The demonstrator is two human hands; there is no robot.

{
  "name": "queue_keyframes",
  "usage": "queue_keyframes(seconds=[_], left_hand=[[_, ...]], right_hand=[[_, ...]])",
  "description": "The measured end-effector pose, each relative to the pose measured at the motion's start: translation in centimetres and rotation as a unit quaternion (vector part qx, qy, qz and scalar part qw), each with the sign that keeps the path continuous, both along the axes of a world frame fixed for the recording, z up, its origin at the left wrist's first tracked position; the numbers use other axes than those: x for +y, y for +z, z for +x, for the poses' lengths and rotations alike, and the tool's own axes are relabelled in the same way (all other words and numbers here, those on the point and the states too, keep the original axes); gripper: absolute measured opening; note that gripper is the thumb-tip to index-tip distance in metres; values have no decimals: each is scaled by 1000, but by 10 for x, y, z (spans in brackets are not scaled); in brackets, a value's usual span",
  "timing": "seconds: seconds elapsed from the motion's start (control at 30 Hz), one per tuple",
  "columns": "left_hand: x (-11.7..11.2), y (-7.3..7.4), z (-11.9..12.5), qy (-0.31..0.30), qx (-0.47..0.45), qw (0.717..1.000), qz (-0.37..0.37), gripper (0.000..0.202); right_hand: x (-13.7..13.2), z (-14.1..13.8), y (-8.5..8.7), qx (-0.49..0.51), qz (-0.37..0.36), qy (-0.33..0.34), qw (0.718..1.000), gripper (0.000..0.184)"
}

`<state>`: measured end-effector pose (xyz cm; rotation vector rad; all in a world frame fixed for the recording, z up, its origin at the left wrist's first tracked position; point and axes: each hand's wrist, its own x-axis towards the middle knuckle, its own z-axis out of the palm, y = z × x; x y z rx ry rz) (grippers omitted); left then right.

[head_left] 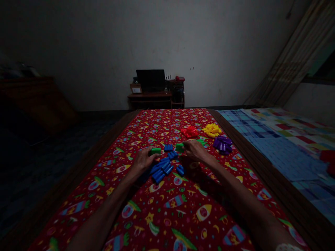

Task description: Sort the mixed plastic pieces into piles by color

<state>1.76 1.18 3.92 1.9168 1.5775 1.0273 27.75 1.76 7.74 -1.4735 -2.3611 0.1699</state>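
Head view: two bare forearms extend forward over a bed, and the hands work at the center of a red bedspread (167, 216) printed with rockets and stars.

**Left hand:** The left hand (142, 163) is closed on a green plastic block (155, 151), which is held at the fingertips, with the fingers curled around it.

**Right hand:** The right hand (195, 151) is reaching across toward the left hand, palm down. Its fingertips touch a second green plastic block (179, 147). Whether this block is gripped or only touched cannot be determined from this view.

**Nearby items:** A heap of blue plastic blocks (160, 169) lies between the two hands and slightly nearer the camera. Further blue blocks (169, 147) lie just beyond the heap, and one separate blue block (180, 170) lies just below the right hand. A small green piece (201, 142) lies just past the right hand's knuckles.

**Sorted piles:** Farther along the bedspread are a red pile (189, 132), a yellow pile (211, 130), and a purple pile (222, 145). The red and yellow piles sit close together, and the purple pile lies nearest the right edge.

**Surroundings:** A wooden bed frame (264, 174) borders the bedspread. A checked quilt (282, 150) lies beyond the frame on the right. A low desk (149, 94) with a dark monitor (151, 80) stands against the far wall (91, 45).
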Motion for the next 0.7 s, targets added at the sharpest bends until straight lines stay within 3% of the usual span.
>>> queue_keyframes(seconds=[0.13, 0.27, 0.37, 0.47, 0.53, 0.6, 0.7], left_hand=[[5, 0, -3, 11, -60, 998, -15, 36], [4, -1, 5, -30, -125, 991, -36, 44], [-3, 4, 15, -60, -107, 992, -41, 42], [-16, 13, 28, -105, -65, 992, -27, 42], [-24, 17, 38, -137, -43, 990, -10, 45], [-29, 17, 45, -152, -27, 988, 13, 51], [-27, 14, 43, -144, -19, 989, 18, 59]], right_hand=[[6, 31, 14, -92, -54, -28, 994, 14], [6, 42, 14, -129, -14, -99, 987, 16], [1, 33, 14, -92, 12, -117, 989, 21], [-10, 12, 13, 24, 4, -12, 1000, 30], [-18, -5, 11, 104, -28, 112, 988, 32], [-22, -17, 8, 137, -46, 182, 973, 27], [-18, -14, 6, 120, -2, 132, 984, 22]])
